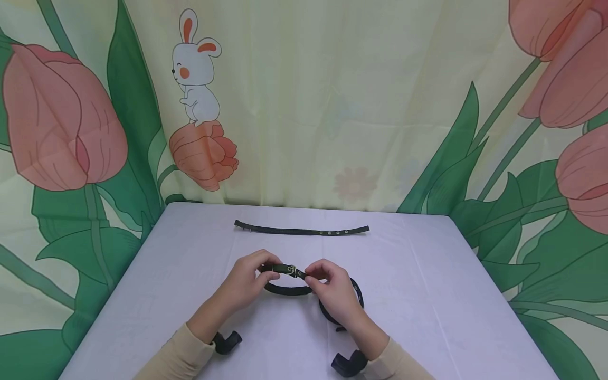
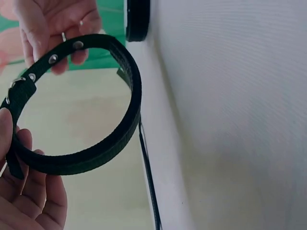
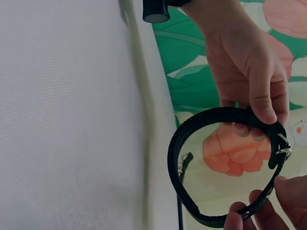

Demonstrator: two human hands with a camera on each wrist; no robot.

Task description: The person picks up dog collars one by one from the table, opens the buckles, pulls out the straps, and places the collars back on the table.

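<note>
A black buckled collar [image 1: 287, 290], bent into a closed ring, is held up between both hands over the middle of the table. My left hand [image 1: 247, 277] pinches it on the left, near the strap's free end. On the other side of the metal buckle [image 1: 292, 271], my right hand [image 1: 334, 290] pinches the strap by its eyelets. The left wrist view shows the strap passed through the buckle, with metal-rimmed holes [image 2: 53, 59] beyond it. A second collar [image 1: 359, 295], also looped, lies on the table, partly hidden behind my right hand.
Toward the back of the white table [image 1: 408, 253] a third black collar [image 1: 304, 231] lies stretched out straight, eyelets on its right half. A curtain [image 1: 304, 105] printed with tulips and a rabbit hangs behind the table. Black wrist devices [image 1: 349, 364] show below both hands.
</note>
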